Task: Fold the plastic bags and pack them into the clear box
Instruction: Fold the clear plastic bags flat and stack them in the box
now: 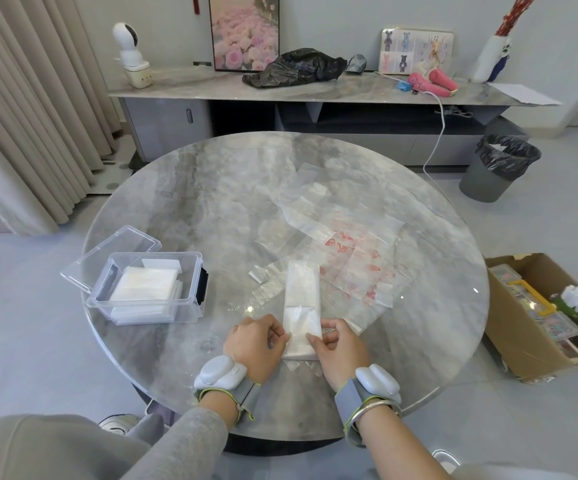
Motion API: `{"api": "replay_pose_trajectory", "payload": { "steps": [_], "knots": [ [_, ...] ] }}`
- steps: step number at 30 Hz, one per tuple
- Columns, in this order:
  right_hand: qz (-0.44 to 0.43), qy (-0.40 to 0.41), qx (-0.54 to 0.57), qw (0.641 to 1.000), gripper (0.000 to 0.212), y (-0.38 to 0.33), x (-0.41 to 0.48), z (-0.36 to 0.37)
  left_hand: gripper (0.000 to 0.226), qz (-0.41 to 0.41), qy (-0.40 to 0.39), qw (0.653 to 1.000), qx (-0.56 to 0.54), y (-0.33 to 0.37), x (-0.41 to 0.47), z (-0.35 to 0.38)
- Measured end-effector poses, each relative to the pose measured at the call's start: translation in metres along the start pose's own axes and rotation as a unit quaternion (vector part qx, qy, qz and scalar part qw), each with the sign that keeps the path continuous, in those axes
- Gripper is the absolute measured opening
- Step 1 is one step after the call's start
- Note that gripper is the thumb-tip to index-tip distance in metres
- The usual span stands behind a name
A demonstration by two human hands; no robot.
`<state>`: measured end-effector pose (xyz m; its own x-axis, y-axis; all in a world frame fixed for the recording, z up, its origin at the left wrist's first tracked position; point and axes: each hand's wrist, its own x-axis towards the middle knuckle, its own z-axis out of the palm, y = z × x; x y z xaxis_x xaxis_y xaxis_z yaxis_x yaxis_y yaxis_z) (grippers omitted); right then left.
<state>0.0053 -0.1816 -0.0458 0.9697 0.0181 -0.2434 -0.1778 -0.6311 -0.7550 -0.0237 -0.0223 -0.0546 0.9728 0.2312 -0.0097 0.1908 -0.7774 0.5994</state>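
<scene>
— What lies under your fingers?
— A round table [211, 188] with a grey marbled top. The folded strip [302, 292] lies flat on it. Your left hand [253, 344] and right hand [341, 348] pinch its near end from either side, and the rest runs straight away from your fingertips.
— And beyond them?
— Loose clear bags [305, 206] lie flat and overlapping, out past the strip's far end. Red-printed bags [360, 268] spread beyond and to the right of your right fingers.
— Left of your left fingers?
— The clear box [142, 311] stands on the top, well apart from them, its lid [114, 251] open on the far-left side.
</scene>
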Motion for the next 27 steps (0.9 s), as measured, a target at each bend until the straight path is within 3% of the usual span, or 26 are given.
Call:
{"api": "replay_pose_trajectory", "payload": {
  "steps": [6, 9, 11, 15, 21, 24, 27],
  "knots": [
    [-0.020, 0.018, -0.053, 0.998, 0.025, 0.001, -0.001, 0.002, 0.020, 0.038, 0.025, 0.999, 0.010, -0.007, 0.002, 0.004],
    [-0.021, 0.024, -0.060, 0.998, 0.025, 0.000, -0.001, 0.004, 0.042, 0.128, 0.095, 0.984, 0.081, -0.014, 0.001, 0.006],
    [-0.020, 0.025, -0.059, 0.998, 0.027, -0.001, -0.001, 0.004, 0.043, 0.211, 0.126, 0.960, 0.134, -0.013, 0.001, 0.006],
    [-0.018, 0.020, -0.052, 0.998, 0.026, -0.001, -0.001, 0.003, 0.044, 0.299, 0.090, 0.932, 0.183, -0.019, 0.005, 0.005],
    [-0.040, 0.051, -0.066, 0.996, 0.033, -0.004, -0.006, -0.001, 0.046, 0.303, 0.010, 0.922, 0.239, -0.028, 0.005, 0.007],
    [-0.116, 0.063, -0.218, 0.967, 0.038, -0.006, -0.014, -0.008, 0.046, 0.293, -0.017, 0.924, 0.244, -0.027, 0.006, 0.005],
    [-0.255, 0.109, -0.327, 0.903, 0.046, -0.006, -0.022, -0.011, 0.047, 0.277, -0.032, 0.933, 0.229, -0.028, 0.004, 0.006]
  ]
}}
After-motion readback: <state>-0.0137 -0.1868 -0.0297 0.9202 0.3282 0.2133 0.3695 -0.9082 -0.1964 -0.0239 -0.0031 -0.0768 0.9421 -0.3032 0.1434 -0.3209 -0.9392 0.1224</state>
